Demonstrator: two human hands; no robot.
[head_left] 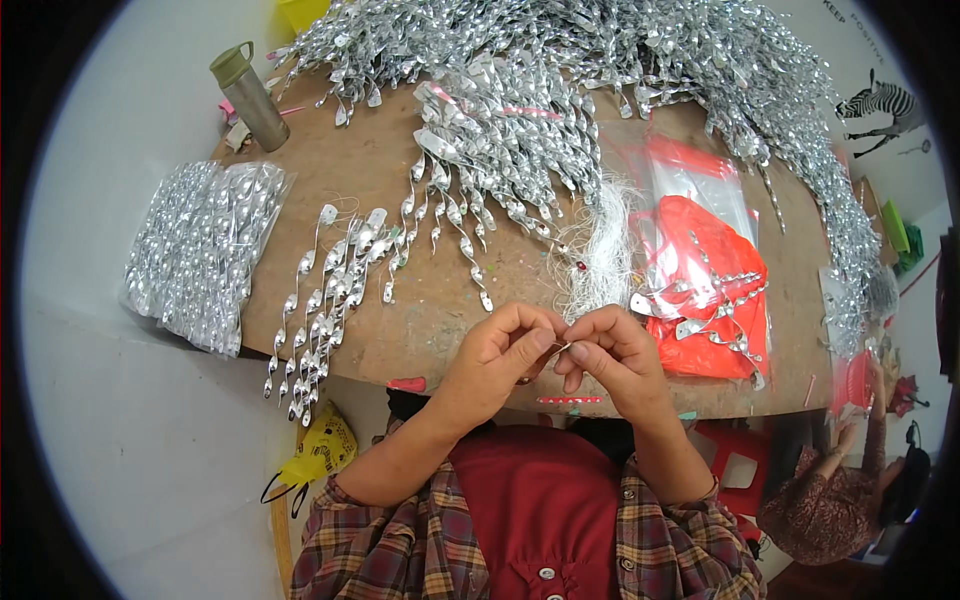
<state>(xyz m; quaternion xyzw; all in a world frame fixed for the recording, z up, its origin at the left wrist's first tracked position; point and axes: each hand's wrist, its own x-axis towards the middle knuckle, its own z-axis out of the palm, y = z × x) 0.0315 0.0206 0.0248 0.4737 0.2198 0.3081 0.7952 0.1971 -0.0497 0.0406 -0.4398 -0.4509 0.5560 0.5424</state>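
Note:
Near the table's front edge, my left hand (507,355) and my right hand (617,360) meet fingertip to fingertip. Both pinch a thin pale string (562,346), whose ends are too fine to follow. Just beyond them lies a loose bundle of white strings (603,250). Twisted silver spiral strips (520,130) are heaped ahead of my hands. To the left, a smaller group of silver spirals (335,270) hangs partly over the edge. A red plastic bag (700,320) with a few spirals on it lies beside my right hand.
A packed clear bag of spirals (205,250) sits at the left edge, below a metal bottle (250,100). A large mound of spirals (640,45) covers the far side. A yellow bag (322,448) hangs below the table. Another person (835,490) works at the right.

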